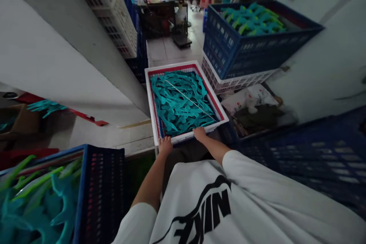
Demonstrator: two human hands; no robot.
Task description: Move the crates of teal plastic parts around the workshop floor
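Observation:
A white plastic crate [183, 137] stands in front of me, with a red band inside its rim. It is filled with teal, flexible-looking plastic pieces [180, 103], piled in a tangle. A thin, light-coloured rod [190, 100] lies diagonally across the pile, its far end slightly hooked. My left hand [165, 146] grips the near left corner of the rim, fingers curled over the edge. Further right along the same near edge, my right hand [199, 134] is closed over the rim. The undersides of both hands are hidden.
On the right, a blue crate [243, 51] of teal and green pieces sits on a white crate [240, 84]. White and blue crates [120, 19] are stacked left of the passage. Another blue crate [104, 190] is at lower left. A wall corner [114, 65] juts in; people work far back.

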